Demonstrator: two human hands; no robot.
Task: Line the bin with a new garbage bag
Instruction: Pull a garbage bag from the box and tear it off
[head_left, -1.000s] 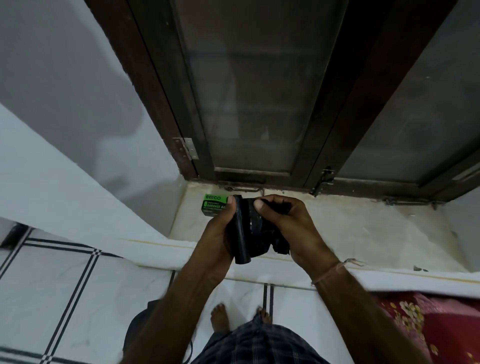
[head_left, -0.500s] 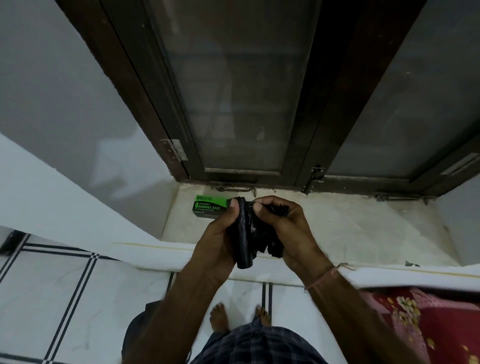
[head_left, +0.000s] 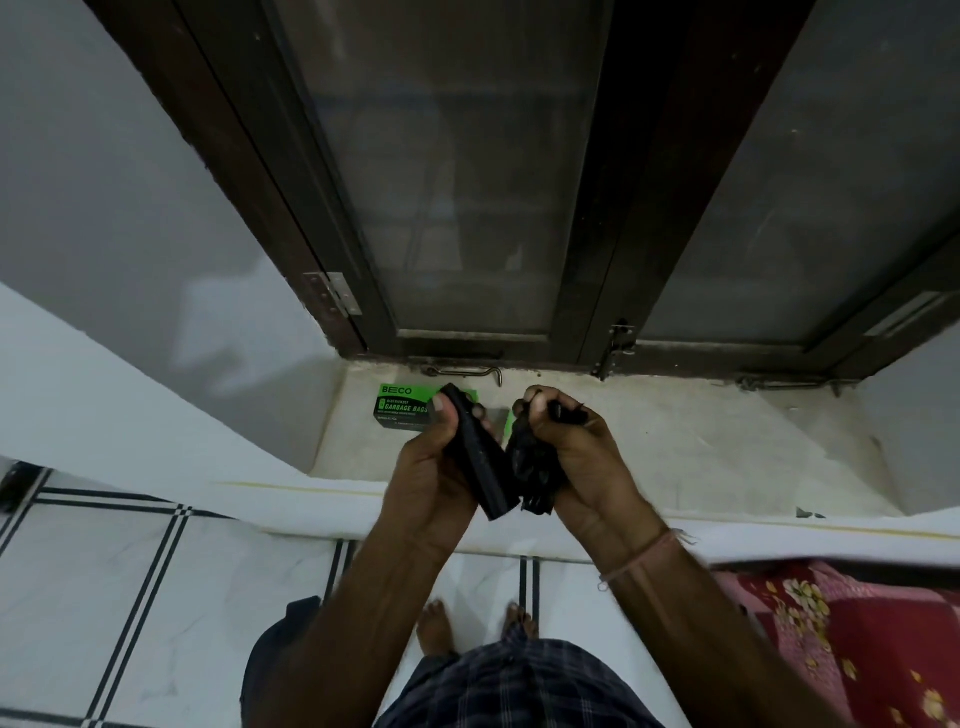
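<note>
My left hand grips a black roll of garbage bags, held upright above the window sill. My right hand is closed on a crumpled black garbage bag just to the right of the roll, a narrow gap between them. A green garbage bag box lies on the sill behind my left hand, partly hidden by it. A dark rounded shape on the floor at the lower left, mostly hidden by my left arm, may be the bin; I cannot tell.
The pale stone window sill runs below a dark wooden window frame with latches. White tiled floor lies below, my bare feet on it. A red floral cloth lies at the lower right.
My hands have drawn apart: the crumpled bag in my right hand has come away from the roll in my left. The view has shifted slightly.
</note>
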